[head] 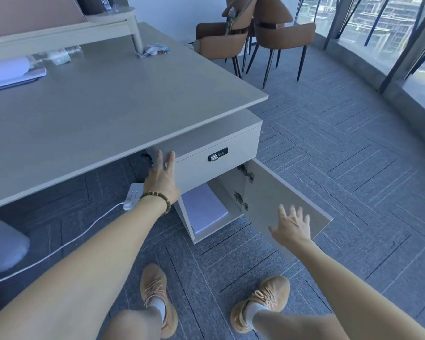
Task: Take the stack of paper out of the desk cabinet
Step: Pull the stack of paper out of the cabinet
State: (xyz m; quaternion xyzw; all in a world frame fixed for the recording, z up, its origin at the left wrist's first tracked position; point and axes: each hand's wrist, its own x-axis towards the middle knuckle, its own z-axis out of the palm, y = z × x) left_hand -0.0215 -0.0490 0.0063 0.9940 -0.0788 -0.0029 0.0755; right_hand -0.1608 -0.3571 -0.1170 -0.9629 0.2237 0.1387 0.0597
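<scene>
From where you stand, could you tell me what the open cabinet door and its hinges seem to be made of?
The beige cabinet door looks like matte laminated board, judging by its flat, even surface and square edges. The two small silver hinges look like bright metal, since they glint.

The cabinet (214,165) sits under the worktop's (108,106) right corner, its door (287,200) swung open to the right, and the paper stack (204,209) lies inside, below the drawer (206,168). The left hand (161,180) is at the cabinet's left edge; the right hand (293,225) is before the door. A power strip (133,196) lies on the floor under the worktop, left of the cabinet, and chairs (255,35) stand behind.
</scene>
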